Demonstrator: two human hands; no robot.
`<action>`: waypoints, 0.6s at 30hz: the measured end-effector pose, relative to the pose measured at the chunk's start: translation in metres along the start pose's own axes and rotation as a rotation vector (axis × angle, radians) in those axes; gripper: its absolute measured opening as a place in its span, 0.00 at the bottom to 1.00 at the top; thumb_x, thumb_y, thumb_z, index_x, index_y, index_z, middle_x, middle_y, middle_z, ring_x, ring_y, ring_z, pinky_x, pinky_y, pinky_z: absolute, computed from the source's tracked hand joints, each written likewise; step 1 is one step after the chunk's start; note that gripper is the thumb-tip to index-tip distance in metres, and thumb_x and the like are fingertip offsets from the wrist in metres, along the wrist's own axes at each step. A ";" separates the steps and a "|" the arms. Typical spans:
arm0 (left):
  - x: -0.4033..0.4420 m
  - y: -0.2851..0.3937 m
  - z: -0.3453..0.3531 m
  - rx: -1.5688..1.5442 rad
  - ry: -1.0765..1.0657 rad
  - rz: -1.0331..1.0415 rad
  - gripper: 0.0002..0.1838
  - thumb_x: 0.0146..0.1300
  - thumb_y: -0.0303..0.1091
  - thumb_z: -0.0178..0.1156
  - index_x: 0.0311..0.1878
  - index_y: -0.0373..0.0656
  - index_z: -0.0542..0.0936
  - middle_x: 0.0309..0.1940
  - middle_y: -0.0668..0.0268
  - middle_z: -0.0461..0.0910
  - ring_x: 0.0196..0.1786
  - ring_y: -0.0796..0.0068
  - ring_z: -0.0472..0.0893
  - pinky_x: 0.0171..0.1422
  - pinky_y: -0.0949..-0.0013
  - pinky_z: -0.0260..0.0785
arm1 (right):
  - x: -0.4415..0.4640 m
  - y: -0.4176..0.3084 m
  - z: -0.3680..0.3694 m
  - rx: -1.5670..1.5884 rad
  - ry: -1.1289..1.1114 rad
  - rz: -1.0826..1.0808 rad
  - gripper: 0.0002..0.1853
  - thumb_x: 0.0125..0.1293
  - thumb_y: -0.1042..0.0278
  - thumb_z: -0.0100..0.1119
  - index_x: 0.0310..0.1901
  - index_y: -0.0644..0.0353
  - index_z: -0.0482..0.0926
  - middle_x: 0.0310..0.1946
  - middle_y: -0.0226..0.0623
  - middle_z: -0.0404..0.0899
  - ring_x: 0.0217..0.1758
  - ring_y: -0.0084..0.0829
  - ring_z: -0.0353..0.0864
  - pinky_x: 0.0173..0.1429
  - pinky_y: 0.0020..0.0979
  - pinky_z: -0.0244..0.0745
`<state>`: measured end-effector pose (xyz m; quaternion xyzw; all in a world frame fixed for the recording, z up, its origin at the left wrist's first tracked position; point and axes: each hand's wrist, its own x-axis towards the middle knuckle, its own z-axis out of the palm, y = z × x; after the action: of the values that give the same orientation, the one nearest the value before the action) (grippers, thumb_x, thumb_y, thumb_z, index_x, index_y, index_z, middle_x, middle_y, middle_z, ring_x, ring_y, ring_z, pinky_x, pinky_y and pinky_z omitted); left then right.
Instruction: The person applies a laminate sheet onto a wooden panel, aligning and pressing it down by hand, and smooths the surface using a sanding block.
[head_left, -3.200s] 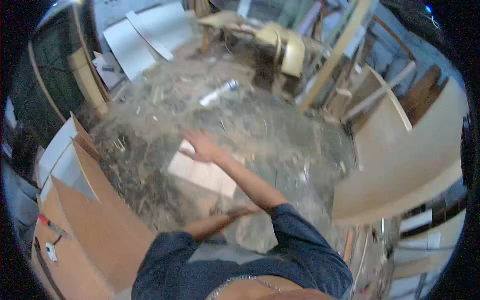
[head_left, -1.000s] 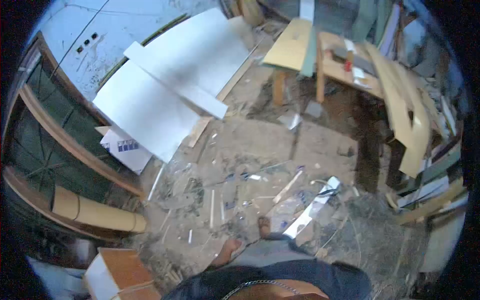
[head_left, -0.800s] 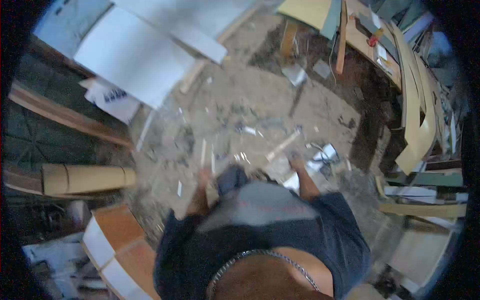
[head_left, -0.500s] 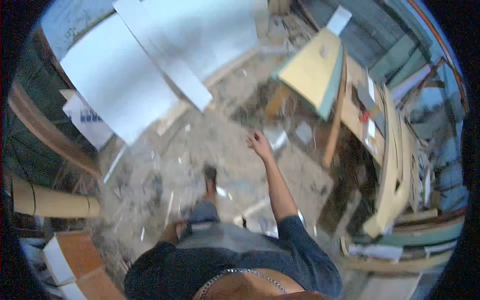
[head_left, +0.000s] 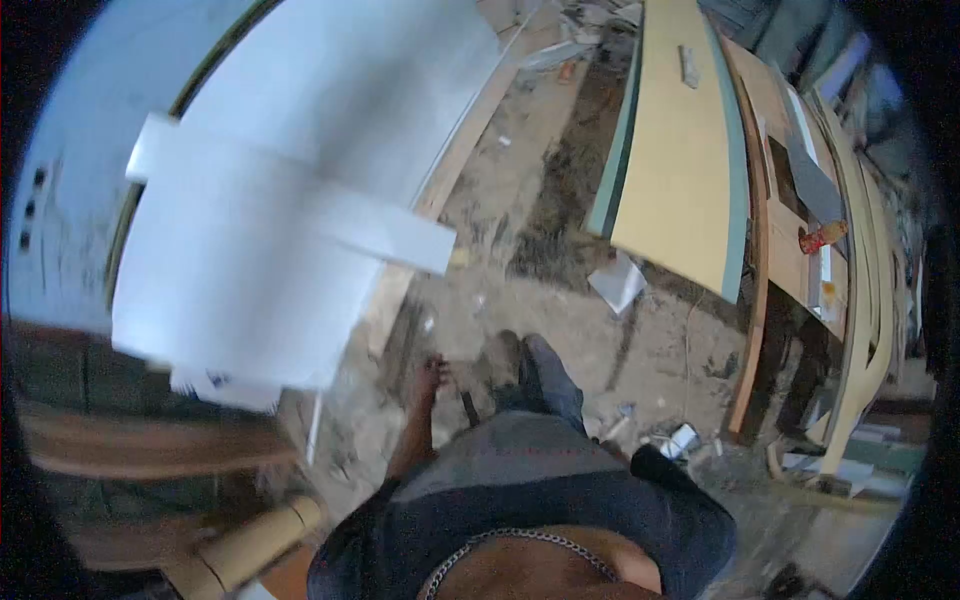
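Note:
My left hand (head_left: 432, 374) hangs in front of me over the dusty floor, its fingers loosely bent and apart, with nothing visible in them. The nearest thing to it is a large white sheet (head_left: 230, 250) lying to the left, and the two are apart. A narrow white strip (head_left: 395, 240) rests across that sheet and sticks out past its edge. The right arm is lowered at my side; only its dark sleeve (head_left: 675, 485) shows clearly, and the right hand is hidden.
On the right stands a long cream panel (head_left: 675, 150) with green edges. Beyond it, a workbench (head_left: 795, 225) carries a red bottle (head_left: 823, 237) and grey pieces. White scraps (head_left: 618, 283) litter the floor (head_left: 570, 315). A cream roll (head_left: 255, 545) lies at lower left.
The view has turned and moved nearer the white sheet and the cream panel. My left hand has swung forward, while my right hand has dropped back out of sight. My feet have shifted.

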<state>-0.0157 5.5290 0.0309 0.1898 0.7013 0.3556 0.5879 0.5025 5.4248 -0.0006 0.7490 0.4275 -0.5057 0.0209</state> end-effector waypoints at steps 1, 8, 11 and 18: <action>0.041 -0.007 -0.007 0.200 -0.092 0.057 0.24 0.77 0.53 0.53 0.61 0.41 0.77 0.53 0.61 0.82 0.46 0.71 0.82 0.52 0.61 0.76 | 0.013 -0.018 0.003 0.056 0.010 0.052 0.18 0.75 0.55 0.56 0.51 0.65 0.79 0.47 0.50 0.79 0.56 0.39 0.78 0.62 0.39 0.70; 0.239 0.134 0.079 0.872 -0.426 0.282 0.21 0.71 0.47 0.61 0.60 0.44 0.81 0.48 0.58 0.87 0.51 0.61 0.84 0.57 0.57 0.74 | 0.158 -0.161 -0.066 0.211 0.107 0.172 0.18 0.76 0.56 0.56 0.52 0.65 0.79 0.46 0.48 0.80 0.53 0.37 0.79 0.59 0.39 0.72; 0.322 0.227 0.100 0.985 -0.349 0.441 0.19 0.71 0.44 0.60 0.57 0.41 0.82 0.46 0.57 0.87 0.47 0.63 0.85 0.52 0.57 0.75 | 0.201 -0.205 -0.113 0.191 0.180 0.099 0.17 0.76 0.57 0.56 0.52 0.65 0.78 0.45 0.47 0.80 0.52 0.36 0.79 0.57 0.38 0.73; 0.472 0.425 0.165 0.589 -0.209 0.476 0.16 0.71 0.40 0.59 0.50 0.37 0.84 0.38 0.54 0.87 0.38 0.65 0.86 0.42 0.56 0.77 | 0.346 -0.381 -0.305 0.432 0.398 -0.029 0.17 0.77 0.58 0.55 0.53 0.65 0.78 0.44 0.45 0.80 0.49 0.35 0.80 0.54 0.37 0.75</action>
<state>-0.0336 6.1843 0.0033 0.5429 0.6459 0.2444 0.4778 0.5188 6.0215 0.0325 0.8145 0.3163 -0.4281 -0.2305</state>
